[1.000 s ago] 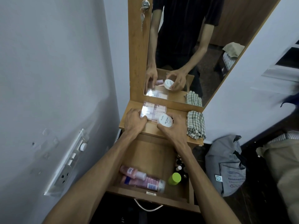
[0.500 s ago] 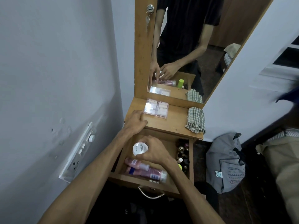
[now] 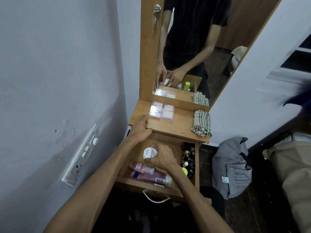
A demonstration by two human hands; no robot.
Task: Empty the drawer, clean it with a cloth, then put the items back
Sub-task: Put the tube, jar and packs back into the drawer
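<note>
— So, what is the right hand (image 3: 162,158) doing?
— It is gripping the white jar (image 3: 150,153) over the open drawer (image 3: 152,185), above the pink bottles (image 3: 148,174). The left hand (image 3: 140,129) is resting with fingers curled over the counter (image 3: 178,126) edge, holding nothing.
— What is worrying you?
— Set down carelessly, the jar is likely landing on the round bottles and rolling off, or knocking the small bottles (image 3: 189,157) at the right side.

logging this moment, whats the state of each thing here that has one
drawer: pulled open
white jar: lid on, gripped by right hand over the drawer
left hand: rests on shelf edge
pink bottles: capped, lying flat in drawer
checked cloth: crumpled on shelf
clear box: closed, on shelf
</note>
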